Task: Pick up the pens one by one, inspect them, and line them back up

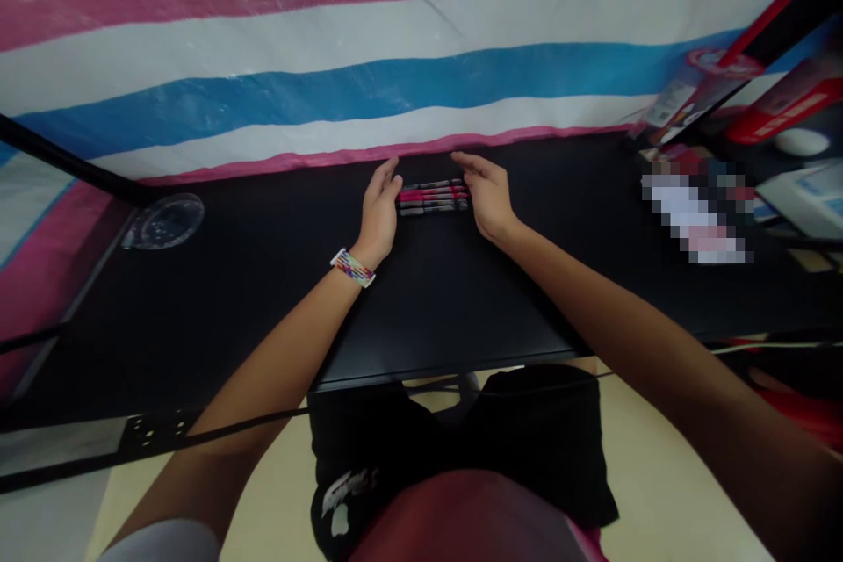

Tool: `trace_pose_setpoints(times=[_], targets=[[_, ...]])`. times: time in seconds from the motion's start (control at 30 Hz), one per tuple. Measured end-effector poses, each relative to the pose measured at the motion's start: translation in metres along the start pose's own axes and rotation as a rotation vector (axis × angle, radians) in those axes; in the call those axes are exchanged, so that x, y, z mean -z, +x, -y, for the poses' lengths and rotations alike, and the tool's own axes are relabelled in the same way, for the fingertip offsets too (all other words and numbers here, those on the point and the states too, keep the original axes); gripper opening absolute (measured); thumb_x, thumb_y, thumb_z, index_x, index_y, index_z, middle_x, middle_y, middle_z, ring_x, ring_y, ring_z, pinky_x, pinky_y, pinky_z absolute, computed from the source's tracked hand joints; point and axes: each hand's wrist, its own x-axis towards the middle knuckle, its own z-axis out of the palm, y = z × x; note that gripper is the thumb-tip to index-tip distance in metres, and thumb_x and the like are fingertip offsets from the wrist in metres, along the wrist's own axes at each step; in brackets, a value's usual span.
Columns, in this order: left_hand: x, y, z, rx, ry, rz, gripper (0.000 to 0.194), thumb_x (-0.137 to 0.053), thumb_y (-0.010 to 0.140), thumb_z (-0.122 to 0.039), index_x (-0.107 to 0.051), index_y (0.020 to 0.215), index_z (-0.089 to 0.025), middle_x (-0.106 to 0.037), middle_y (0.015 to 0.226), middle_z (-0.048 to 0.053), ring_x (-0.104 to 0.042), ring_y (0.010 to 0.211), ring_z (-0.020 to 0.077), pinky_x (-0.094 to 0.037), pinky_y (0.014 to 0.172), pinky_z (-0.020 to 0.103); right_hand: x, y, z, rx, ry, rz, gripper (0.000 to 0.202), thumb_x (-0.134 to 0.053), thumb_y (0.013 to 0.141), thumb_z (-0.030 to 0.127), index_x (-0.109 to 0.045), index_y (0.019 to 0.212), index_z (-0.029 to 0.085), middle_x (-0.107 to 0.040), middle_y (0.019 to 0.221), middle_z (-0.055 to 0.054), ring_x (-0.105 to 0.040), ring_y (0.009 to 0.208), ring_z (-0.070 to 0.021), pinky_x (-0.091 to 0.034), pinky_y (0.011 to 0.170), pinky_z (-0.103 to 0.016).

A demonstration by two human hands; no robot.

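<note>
Several pens (433,196), some with pink-red barrels and some dark or clear, lie side by side on the black desk (454,307). They run left to right in a neat stack of rows. My left hand (380,209) stands on edge at their left ends, its fingers stretched out and its palm facing inward. At the right ends, my right hand (491,198) mirrors it with straight fingers. Both palms are at or very close to the pen tips; whether they press on them I cannot tell. A colourful woven band (353,268) circles my left wrist.
A clear round plastic lid (164,220) lies at the left of the desk. On the right are a clear plastic cup (685,97), a pixelated item (698,211) and a white box (803,198). A striped plastic sheet (395,92) hangs behind the desk.
</note>
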Motion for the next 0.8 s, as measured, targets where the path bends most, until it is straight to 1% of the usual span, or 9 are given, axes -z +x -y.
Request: trace_pose_setpoints(times=[0.13, 0.27, 0.37, 0.47, 0.53, 0.6, 0.7, 0.8], targets=[[-0.001, -0.002, -0.001, 0.004, 0.041, -0.005, 0.044, -0.062, 0.108, -0.058, -0.069, 0.143, -0.032, -0.065, 0.165, 0.006, -0.047, 0.166, 0.0316, -0.04, 0.137, 0.054, -0.003, -0.007, 0.01, -0.059, -0.026, -0.009, 0.049, -0.056, 0.093, 0.015, -0.081, 0.135, 0.022, -0.076, 0.151, -0.009, -0.063, 0.152, -0.0301, -0.044, 0.133, -0.055], [-0.004, -0.012, -0.01, 0.014, 0.081, 0.014, 0.044, -0.056, 0.112, -0.057, -0.068, 0.146, -0.032, -0.064, 0.165, 0.006, -0.048, 0.166, 0.0299, -0.041, 0.137, 0.051, 0.0, -0.016, 0.016, -0.087, -0.051, -0.02, 0.05, -0.054, 0.096, 0.017, -0.081, 0.137, 0.023, -0.075, 0.152, -0.01, -0.062, 0.154, -0.0303, -0.047, 0.131, -0.055], [-0.003, -0.029, -0.023, 0.041, 0.059, 0.007, 0.039, -0.059, 0.11, -0.049, -0.071, 0.143, -0.032, -0.065, 0.165, 0.005, -0.05, 0.165, 0.0292, -0.039, 0.139, 0.052, 0.001, -0.024, 0.018, -0.113, -0.025, -0.036, 0.048, -0.053, 0.098, 0.019, -0.081, 0.137, 0.022, -0.074, 0.153, -0.011, -0.062, 0.154, -0.0304, -0.05, 0.129, -0.054], [0.002, -0.052, -0.038, 0.064, 0.035, 0.015, 0.037, -0.06, 0.109, -0.044, -0.073, 0.142, -0.032, -0.064, 0.167, 0.004, -0.049, 0.166, 0.0292, -0.034, 0.142, 0.053, 0.001, -0.039, 0.023, -0.145, 0.024, -0.024, 0.047, -0.051, 0.099, 0.019, -0.082, 0.135, 0.023, -0.075, 0.152, -0.01, -0.063, 0.153, -0.0299, -0.054, 0.125, -0.052], [0.004, -0.067, -0.047, 0.078, 0.038, 0.038, 0.037, -0.057, 0.111, -0.043, -0.072, 0.144, -0.033, -0.062, 0.169, 0.003, -0.044, 0.169, 0.0288, -0.033, 0.142, 0.054, 0.001, -0.051, 0.028, -0.146, 0.076, -0.019, 0.047, -0.051, 0.098, 0.018, -0.084, 0.131, 0.022, -0.075, 0.152, -0.01, -0.064, 0.152, -0.0298, -0.053, 0.126, -0.053], [0.005, -0.08, -0.054, 0.077, 0.022, 0.047, 0.037, -0.056, 0.112, -0.042, -0.072, 0.143, -0.033, -0.061, 0.169, 0.003, -0.044, 0.169, 0.029, -0.031, 0.143, 0.055, 0.001, -0.064, 0.034, -0.126, 0.094, -0.023, 0.046, -0.051, 0.098, 0.016, -0.085, 0.129, 0.023, -0.076, 0.152, -0.01, -0.065, 0.151, -0.0298, -0.052, 0.127, -0.053], [0.003, -0.092, -0.06, 0.069, 0.011, 0.046, 0.035, -0.055, 0.112, -0.04, -0.073, 0.14, -0.033, -0.064, 0.167, 0.003, -0.046, 0.168, 0.029, -0.032, 0.143, 0.056, 0.005, -0.081, 0.048, -0.109, 0.018, -0.025, 0.048, -0.047, 0.101, 0.016, -0.086, 0.127, 0.027, -0.078, 0.147, -0.007, -0.068, 0.148, -0.0295, -0.055, 0.123, -0.055], [0.004, -0.096, -0.061, 0.044, 0.065, 0.038, 0.034, -0.054, 0.112, -0.043, -0.071, 0.141, -0.033, -0.065, 0.164, 0.004, -0.05, 0.164, 0.0284, -0.035, 0.141, 0.054, 0.015, -0.092, 0.066, -0.046, -0.073, -0.034, 0.049, -0.044, 0.101, 0.014, -0.088, 0.115, 0.031, -0.083, 0.135, -0.004, -0.073, 0.139, -0.0296, -0.057, 0.119, -0.056]])
